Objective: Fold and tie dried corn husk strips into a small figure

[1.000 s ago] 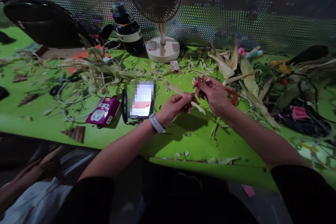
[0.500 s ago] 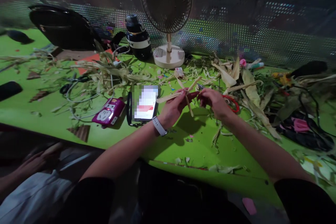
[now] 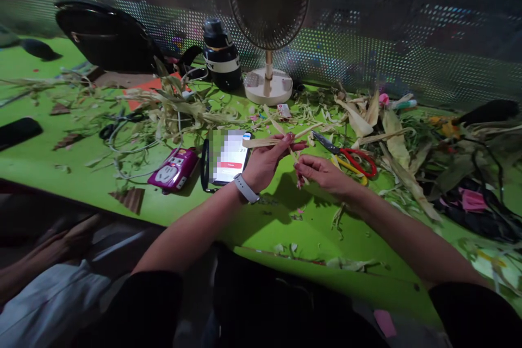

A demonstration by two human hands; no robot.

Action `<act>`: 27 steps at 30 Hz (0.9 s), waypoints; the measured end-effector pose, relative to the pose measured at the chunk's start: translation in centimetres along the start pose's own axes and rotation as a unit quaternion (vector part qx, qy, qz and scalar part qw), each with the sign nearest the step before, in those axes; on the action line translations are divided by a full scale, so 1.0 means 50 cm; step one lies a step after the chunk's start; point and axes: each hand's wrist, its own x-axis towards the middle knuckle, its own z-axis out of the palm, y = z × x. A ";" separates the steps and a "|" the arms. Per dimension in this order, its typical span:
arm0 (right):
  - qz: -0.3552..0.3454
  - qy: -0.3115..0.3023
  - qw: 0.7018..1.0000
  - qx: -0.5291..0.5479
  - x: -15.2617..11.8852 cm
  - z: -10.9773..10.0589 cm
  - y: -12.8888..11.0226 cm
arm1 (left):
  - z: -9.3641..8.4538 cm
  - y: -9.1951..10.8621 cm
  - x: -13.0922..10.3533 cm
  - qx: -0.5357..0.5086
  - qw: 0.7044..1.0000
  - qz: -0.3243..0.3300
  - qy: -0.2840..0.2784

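Note:
Several pale corn husk strips (image 3: 261, 142) cross one another in a star shape, pinched where they meet by the thumb and fingers of my left hand (image 3: 267, 162). Lower down, my right hand (image 3: 320, 172) is closed around the strip that points toward me; its fingertips hide the end. Just right of my hands lie scissors (image 3: 361, 159) with red handles, blades pointing to the upper left. A yellow-handled tool (image 3: 349, 170) shows partly beneath them. The lit phone (image 3: 232, 157) stands beside my left wrist, part of its screen blurred.
Dry husks (image 3: 395, 141) are heaped on the right, and another pile (image 3: 175, 103) lies left of centre. A fan (image 3: 268, 87) and a dark bottle (image 3: 222, 57) stand at the back. The purple power strip (image 3: 173, 168) is left of the phone. Another person's arm (image 3: 53, 247) shows at lower left.
My right hand has moved left and down from above the scissors onto the lower husk strip. The scissors now show almost fully. The whole view has shifted slightly.

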 end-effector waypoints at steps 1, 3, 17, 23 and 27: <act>0.001 -0.005 1.000 -0.002 -0.001 -0.002 -0.001 | -0.002 0.002 0.001 0.006 1.000 0.002 -0.002; 0.012 -0.004 1.000 -0.020 -0.004 -0.011 -0.004 | -0.004 0.004 0.002 0.014 1.000 -0.002 -0.014; 0.055 0.045 0.997 -0.017 -0.007 -0.050 -0.008 | -0.005 0.009 -0.007 0.186 0.969 0.006 -0.164; 0.049 -0.016 0.996 0.071 -0.007 -0.051 0.003 | -0.023 0.026 0.009 0.306 0.931 0.054 -0.192; 0.032 0.001 0.999 0.044 -0.005 -0.051 0.004 | -0.030 0.040 0.016 0.374 0.905 0.082 -0.186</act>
